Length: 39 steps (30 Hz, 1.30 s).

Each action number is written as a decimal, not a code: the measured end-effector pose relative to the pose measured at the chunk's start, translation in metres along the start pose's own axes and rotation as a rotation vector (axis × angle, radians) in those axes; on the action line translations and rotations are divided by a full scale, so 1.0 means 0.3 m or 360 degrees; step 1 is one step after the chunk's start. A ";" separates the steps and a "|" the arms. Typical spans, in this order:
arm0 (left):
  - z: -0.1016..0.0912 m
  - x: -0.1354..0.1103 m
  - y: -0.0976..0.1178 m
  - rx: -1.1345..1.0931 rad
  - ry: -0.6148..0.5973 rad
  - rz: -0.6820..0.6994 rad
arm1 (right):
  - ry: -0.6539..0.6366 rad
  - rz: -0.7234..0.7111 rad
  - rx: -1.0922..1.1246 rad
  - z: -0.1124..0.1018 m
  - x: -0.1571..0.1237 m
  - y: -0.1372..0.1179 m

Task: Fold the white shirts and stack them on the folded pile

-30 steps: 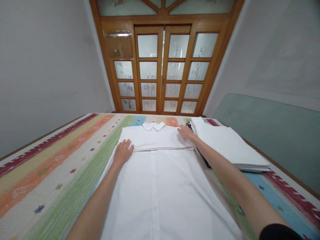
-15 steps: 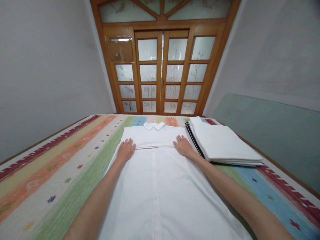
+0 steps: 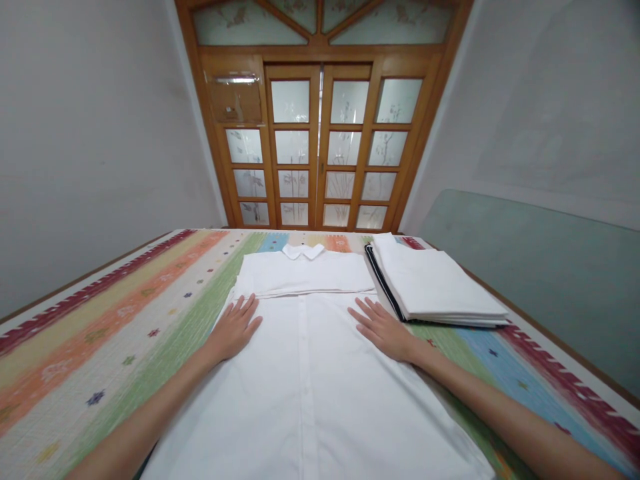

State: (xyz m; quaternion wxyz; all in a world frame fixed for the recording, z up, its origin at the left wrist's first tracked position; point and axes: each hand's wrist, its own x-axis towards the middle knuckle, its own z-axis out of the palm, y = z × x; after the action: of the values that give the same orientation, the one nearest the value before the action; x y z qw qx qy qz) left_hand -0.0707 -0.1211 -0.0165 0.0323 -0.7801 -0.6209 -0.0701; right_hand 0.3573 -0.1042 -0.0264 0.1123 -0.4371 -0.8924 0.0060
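A white button-front shirt is spread flat with its collar at the far end. Across its upper part lies a folded layer, its edge running just below the collar. My left hand rests on the left side of the shirt, fingers spread, close under that edge. On the right side, my right hand lies flat with its fingers apart, also below the edge. Neither hand grips the cloth. The lower end of the shirt runs out of view.
To the right sits a stack of folded white cloth with a black piece along its left side. A striped, patterned cover lies under everything. Beyond stand wooden glazed doors, with a pale green headboard-like panel at right.
Both hands have slid toward me, from the folded layer's edge down onto the shirt front, and spread slightly outward. The shirt stays flat.
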 end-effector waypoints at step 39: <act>-0.132 -0.271 -0.093 -0.0088 0.0269 -0.0533 | -0.0068 0.0773 -0.0132 -0.142 -0.237 -0.124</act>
State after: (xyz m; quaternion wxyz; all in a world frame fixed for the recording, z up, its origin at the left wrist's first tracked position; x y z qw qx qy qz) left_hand -0.1184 -0.1985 0.0096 0.0507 -0.6578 -0.7350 -0.1567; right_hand 0.3791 -0.1863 0.0052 0.0706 -0.6428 -0.7627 0.0054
